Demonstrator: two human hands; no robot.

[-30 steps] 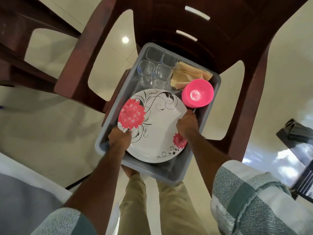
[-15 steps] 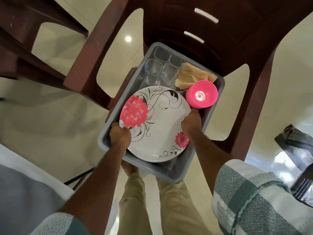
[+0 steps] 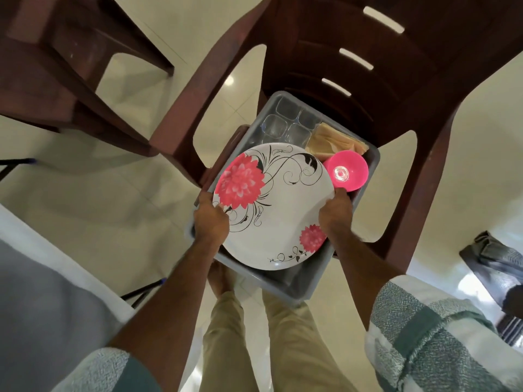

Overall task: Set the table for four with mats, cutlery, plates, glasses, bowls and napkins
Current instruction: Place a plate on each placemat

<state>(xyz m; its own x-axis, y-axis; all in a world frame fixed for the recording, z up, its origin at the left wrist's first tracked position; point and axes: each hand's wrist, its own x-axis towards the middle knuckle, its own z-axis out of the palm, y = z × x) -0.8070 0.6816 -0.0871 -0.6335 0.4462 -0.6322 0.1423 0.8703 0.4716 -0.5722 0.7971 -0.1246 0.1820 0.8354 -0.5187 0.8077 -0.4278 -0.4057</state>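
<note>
Between the two hands sits the plate, white with pink flowers and black scrolls, held at opposite edges. The left hand has its grip closed on the plate's left rim, thumb on top and fingers curled under. The right hand grips the right rim the same way. The plate tilts a little and sits over the near half of a grey tub, which rests on the seat of a dark red chair. Whether more plates lie under it I cannot tell.

Just beyond the right grip, inside the tub, a pink bowl stands upright, close by the plate's rim. Past the bowl, in the tub's far right corner, lie folded tan napkins. Beyond the plate, on the far left side of the tub, clear glasses stand together in a cluster, mouths up. Below the plate, on the near side of both grips, part of the tub's dark floor shows.

Well left of the left grip a second dark red chair stands on the pale tiled floor.
</note>
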